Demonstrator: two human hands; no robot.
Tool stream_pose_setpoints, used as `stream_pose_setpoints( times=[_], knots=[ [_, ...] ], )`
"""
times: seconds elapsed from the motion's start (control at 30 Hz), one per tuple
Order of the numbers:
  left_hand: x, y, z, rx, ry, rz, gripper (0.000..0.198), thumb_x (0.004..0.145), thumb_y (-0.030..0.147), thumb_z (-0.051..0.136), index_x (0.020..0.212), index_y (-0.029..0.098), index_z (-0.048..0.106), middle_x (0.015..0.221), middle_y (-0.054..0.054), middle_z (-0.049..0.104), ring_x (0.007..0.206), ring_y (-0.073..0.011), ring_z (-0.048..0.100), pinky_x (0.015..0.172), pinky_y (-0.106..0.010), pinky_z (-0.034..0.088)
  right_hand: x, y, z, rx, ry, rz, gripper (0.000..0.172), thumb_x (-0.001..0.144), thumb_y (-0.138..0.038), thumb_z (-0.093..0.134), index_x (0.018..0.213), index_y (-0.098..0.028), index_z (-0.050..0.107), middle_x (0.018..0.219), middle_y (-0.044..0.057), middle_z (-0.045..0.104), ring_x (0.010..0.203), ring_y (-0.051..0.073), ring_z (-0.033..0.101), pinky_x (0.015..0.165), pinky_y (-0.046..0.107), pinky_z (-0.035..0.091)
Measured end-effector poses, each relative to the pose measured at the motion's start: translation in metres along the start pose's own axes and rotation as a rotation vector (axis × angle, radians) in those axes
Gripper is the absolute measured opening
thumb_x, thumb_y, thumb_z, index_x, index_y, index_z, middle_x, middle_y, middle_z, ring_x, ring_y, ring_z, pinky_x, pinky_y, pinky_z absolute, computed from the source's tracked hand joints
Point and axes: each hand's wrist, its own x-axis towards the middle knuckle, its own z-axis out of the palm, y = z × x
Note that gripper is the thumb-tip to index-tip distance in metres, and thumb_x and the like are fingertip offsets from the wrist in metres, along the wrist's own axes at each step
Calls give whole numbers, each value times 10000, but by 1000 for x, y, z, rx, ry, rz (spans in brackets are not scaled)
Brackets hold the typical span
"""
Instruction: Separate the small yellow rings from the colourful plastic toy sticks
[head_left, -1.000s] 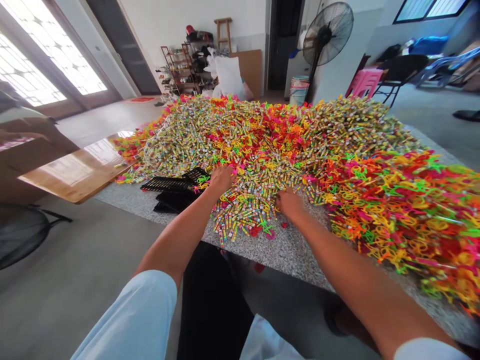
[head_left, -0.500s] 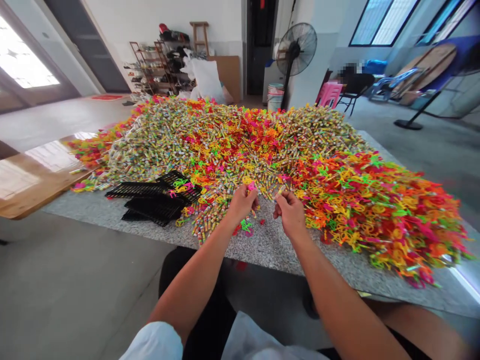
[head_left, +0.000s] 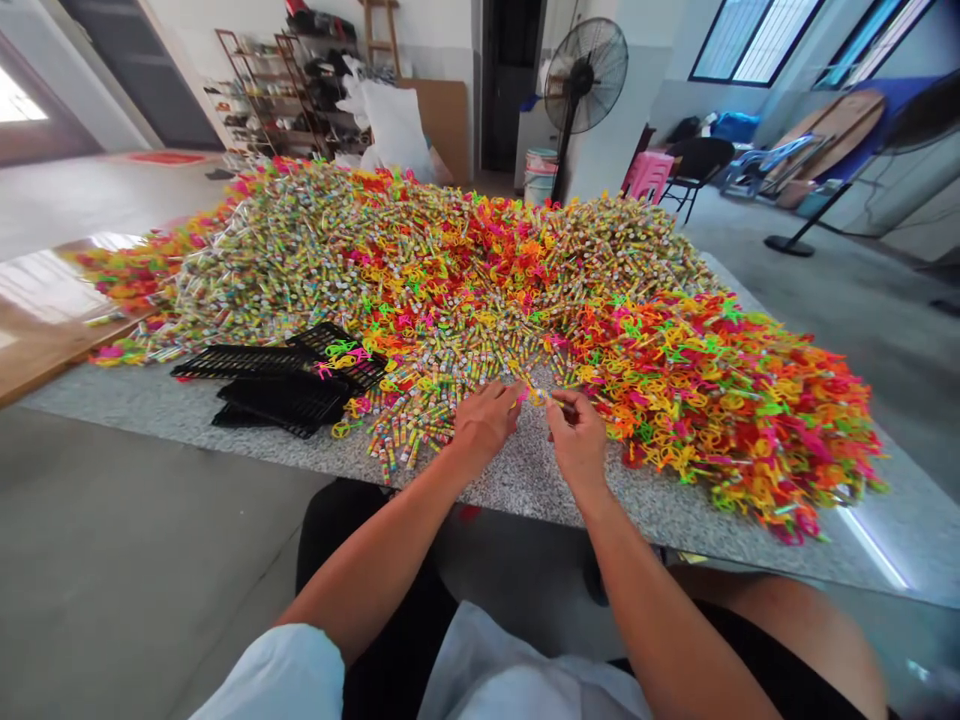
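My left hand (head_left: 486,422) and my right hand (head_left: 576,432) meet over the near edge of a speckled stone table (head_left: 525,480). Both have their fingers pinched together on a small colourful tube-shaped piece (head_left: 541,398) held between them. Behind the hands rises a huge heap of small multicoloured wrapped tubes (head_left: 375,270). To the right lies a heap of bright plastic rings and clips (head_left: 720,390) in orange, yellow, green and pink. A few loose tubes (head_left: 397,445) lie left of my left hand.
Black plastic grid trays (head_left: 277,380) are stacked on the table at the left. A wooden tabletop (head_left: 45,330) adjoins the far left. A standing fan (head_left: 581,75), shelves (head_left: 262,80), a pink stool (head_left: 646,175) and chairs stand beyond.
Both hands came off the heap, drew together and now pinch one small piece between them. The view has swung to the right and slightly down.
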Motion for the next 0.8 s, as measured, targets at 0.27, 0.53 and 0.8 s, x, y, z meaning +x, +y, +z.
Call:
stream_pose_setpoints(
  times=[0.27,0.53,0.8],
  knots=[
    [-7,9,10,-500,85,-176,334,921,323,642,1245,334,722,1115,-86,714,1043,-252,663,914,-320,494,-12,13,2,-154,-33,-50,248,921,-389,593,1072,-210,672,1031,88,706,912,222,672,839,377,553],
    [-5,18,19,-736,62,-159,393,875,157,609,1227,292,719,1239,-70,705,1176,-239,636,1083,-427,467,-17,26,6,66,-40,169,345,894,-488,636,1101,-213,624,974,53,713,755,175,663,632,295,546],
    [0,26,22,-1295,18,-421,321,897,354,646,1159,178,710,1121,-94,726,964,-207,709,879,-374,589,-17,24,7,326,-38,311,407,852,-541,674,1068,-202,614,843,17,717,594,133,622,508,249,497]
  ],
)
